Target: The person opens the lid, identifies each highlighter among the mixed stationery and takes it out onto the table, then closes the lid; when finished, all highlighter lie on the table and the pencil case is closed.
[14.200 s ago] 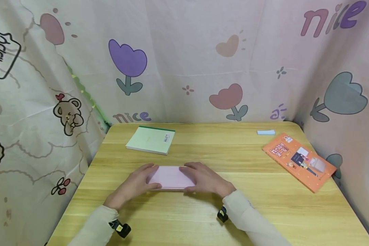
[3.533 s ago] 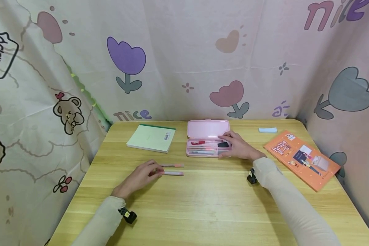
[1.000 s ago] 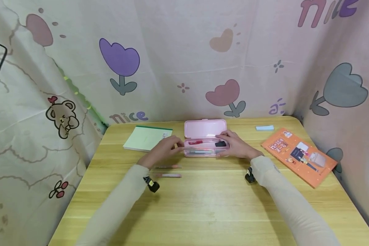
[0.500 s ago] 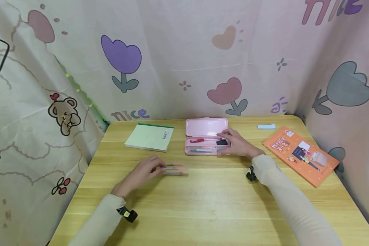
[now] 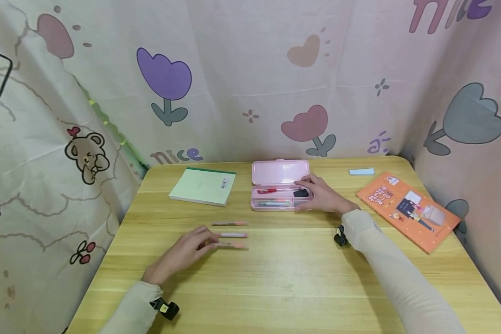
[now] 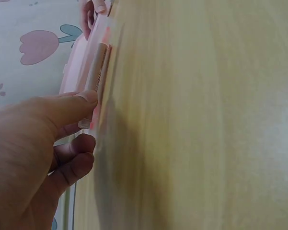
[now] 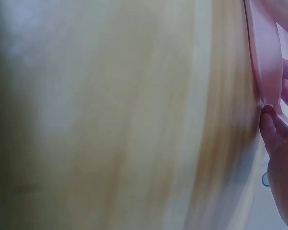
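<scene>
My left hand (image 5: 181, 254) pinches a slim pen with a pinkish tip (image 5: 233, 246) between thumb and fingers, low over the table. In the left wrist view this pen (image 6: 97, 67) has a pale barrel with small print. Just beyond it lie two more pens, a pink-and-white one (image 5: 234, 235) and a darker one with an orange-pink end (image 5: 229, 223), roughly parallel. Farther back, a pink pencil case (image 5: 280, 172) stands with its lid up. It holds a red pen (image 5: 267, 191), a black item (image 5: 301, 193) and several other pens. My right hand (image 5: 323, 197) grips its right end, thumb at the near corner.
A pale green notebook (image 5: 202, 185) lies at the back left of the wooden table (image 5: 300, 278). On the right are an orange book (image 5: 409, 213) and a small light-blue strip (image 5: 361, 171). A patterned curtain (image 5: 234, 83) hangs behind and at both sides.
My left hand has come from the pencil case toward the near left, bringing a third pen beside the two on the table. My right hand stays on the case, which was closed and nearer much earlier.
</scene>
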Available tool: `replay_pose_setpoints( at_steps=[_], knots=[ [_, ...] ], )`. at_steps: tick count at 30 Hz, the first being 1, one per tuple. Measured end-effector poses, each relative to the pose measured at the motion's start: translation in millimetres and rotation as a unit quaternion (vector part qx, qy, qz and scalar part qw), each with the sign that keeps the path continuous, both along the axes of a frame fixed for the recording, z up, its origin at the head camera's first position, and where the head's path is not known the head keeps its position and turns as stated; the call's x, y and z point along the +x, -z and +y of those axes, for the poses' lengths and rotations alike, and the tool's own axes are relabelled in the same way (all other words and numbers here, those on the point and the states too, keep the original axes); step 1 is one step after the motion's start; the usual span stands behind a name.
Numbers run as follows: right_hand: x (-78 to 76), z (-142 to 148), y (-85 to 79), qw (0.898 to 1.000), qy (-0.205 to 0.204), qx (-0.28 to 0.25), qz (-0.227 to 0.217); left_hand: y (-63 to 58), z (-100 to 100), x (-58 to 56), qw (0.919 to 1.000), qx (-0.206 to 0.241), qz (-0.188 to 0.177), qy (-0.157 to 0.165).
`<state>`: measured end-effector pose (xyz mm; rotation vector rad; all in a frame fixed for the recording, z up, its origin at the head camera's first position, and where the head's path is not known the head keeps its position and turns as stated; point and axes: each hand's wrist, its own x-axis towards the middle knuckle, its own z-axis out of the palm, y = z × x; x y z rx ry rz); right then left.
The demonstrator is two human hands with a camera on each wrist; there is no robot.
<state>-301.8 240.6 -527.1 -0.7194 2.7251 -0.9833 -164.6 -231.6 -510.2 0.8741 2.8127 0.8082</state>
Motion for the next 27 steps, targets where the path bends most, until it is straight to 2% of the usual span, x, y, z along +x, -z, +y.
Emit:
replay_pose_setpoints(
  at_steps=[7,18,27],
  knots=[
    [1.1,-1.0,-2.4,1.0,0.0,-0.003,-0.006,9.2,-3.0,-0.9,0.9999,-0.004,-0.012,0.005],
    [0.5,-0.2,-1.4,1.0,0.002,0.001,-0.003,8.4,-6.3,-2.7,1.0,0.003,-0.002,0.006],
    [1.2,-0.4,-0.6,1.0,0.001,-0.003,-0.005,7.5,-7.4,-2.5,0.9999,-0.003,-0.013,0.008]
  ],
)
